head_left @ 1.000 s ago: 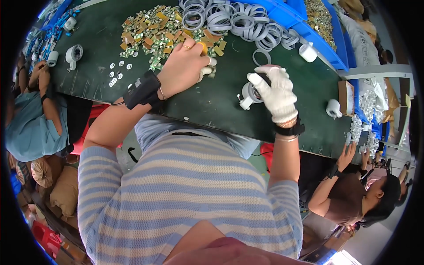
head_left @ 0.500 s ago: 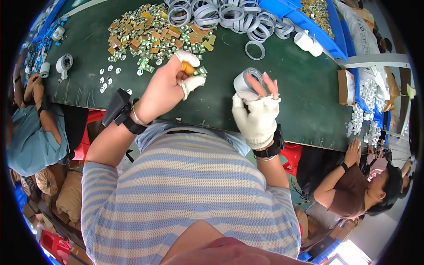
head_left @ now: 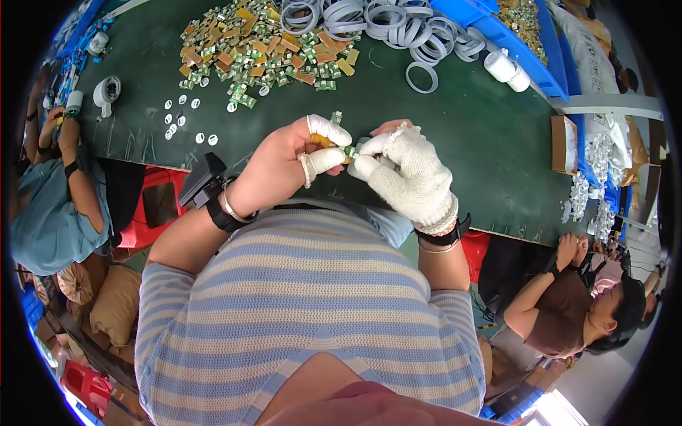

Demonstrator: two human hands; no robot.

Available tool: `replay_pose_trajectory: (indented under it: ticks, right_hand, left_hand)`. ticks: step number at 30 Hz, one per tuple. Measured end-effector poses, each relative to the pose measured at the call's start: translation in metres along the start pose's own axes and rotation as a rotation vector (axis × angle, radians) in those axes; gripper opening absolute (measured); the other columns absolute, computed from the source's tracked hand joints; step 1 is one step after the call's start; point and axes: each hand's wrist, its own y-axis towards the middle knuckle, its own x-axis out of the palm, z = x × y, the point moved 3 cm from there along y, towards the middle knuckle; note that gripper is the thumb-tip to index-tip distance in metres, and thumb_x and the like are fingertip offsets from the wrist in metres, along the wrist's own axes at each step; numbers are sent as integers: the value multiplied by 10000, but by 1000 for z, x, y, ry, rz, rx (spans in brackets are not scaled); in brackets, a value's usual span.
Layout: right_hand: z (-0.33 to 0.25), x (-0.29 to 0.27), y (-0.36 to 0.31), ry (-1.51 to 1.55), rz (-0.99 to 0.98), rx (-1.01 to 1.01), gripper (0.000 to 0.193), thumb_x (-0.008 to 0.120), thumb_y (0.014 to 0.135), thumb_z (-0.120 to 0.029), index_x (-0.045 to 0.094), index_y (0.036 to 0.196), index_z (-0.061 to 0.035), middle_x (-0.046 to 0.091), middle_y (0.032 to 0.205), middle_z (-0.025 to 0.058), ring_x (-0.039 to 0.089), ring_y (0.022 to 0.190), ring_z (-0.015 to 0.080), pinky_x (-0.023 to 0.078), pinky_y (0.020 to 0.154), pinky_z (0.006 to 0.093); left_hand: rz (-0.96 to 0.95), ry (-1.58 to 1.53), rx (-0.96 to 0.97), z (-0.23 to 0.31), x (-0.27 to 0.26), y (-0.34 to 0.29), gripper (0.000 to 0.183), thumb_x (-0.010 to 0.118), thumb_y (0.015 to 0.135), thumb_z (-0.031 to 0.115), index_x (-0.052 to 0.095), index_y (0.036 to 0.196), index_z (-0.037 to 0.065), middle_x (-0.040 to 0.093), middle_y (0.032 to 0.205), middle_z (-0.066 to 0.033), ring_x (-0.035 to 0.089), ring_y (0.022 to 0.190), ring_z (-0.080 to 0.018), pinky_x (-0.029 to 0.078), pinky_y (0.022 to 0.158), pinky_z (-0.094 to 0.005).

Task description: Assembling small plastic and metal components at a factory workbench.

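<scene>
My left hand (head_left: 288,163), with white finger cots on thumb and forefinger, pinches a small green circuit board (head_left: 341,145) above the near edge of the dark green table (head_left: 483,135). My right hand (head_left: 412,177) wears a white knit glove and is closed around a grey ring-shaped housing, mostly hidden behind the fingers. The two hands meet fingertip to fingertip, the board touching the part in the right hand. A heap of small green and gold circuit boards (head_left: 263,46) lies farther back on the table.
Grey plastic rings (head_left: 398,25) are piled at the back. Small white discs (head_left: 188,117) lie left of centre. White cylindrical parts (head_left: 506,69) stand by a blue bin (head_left: 526,50). Other people work at the left (head_left: 42,199) and lower right (head_left: 568,312).
My left hand picked a board from the heap and drew back toward me. My right hand turned the grey ring over and came in to meet it; the hands now touch.
</scene>
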Motion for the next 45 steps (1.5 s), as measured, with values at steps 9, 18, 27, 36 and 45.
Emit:
replay_pose_trajectory:
  ticks: [9,18,27,36,45]
  right_hand:
    - [-3,-3,1,37,-90,20,142,799,780,-26,730,890,-84,690,861,78,673,894,269,500,845,376]
    - [-4,-4,5,-83,-78,-45,199,874,740,-117,754,897,-133,709,890,56,683,984,304,502,877,422]
    - [-5,1,12,-175,-122,-183,169,885,718,-161,756,827,-153,685,833,27,673,954,314,500,904,463]
    - [-12,-18,-2,-99,-14,69,448,868,811,-270,706,1198,-112,681,1233,138,672,1060,293,518,921,397]
    - [94,-135,29,-193,526,396,241,663,973,-164,738,1188,-83,707,1153,85,656,1090,228,506,958,337]
  left_hand:
    - [57,152,156,1,8,-7,260,718,990,64,664,1243,33,747,1081,-51,695,971,-92,546,810,-252]
    - [48,249,-5,7,4,-10,213,708,977,1,670,1187,5,710,1090,-37,677,993,-105,545,905,-267]
    - [117,427,220,3,14,-19,169,721,971,2,678,1133,23,732,1034,-44,689,945,-108,550,818,-272]
    - [434,266,295,60,-43,-43,201,750,939,34,683,1129,29,742,1019,-61,695,937,-135,559,817,-308]
    - [1015,1197,331,118,-178,-67,543,703,1018,235,512,1504,87,631,1312,-128,676,1006,-170,547,916,-332]
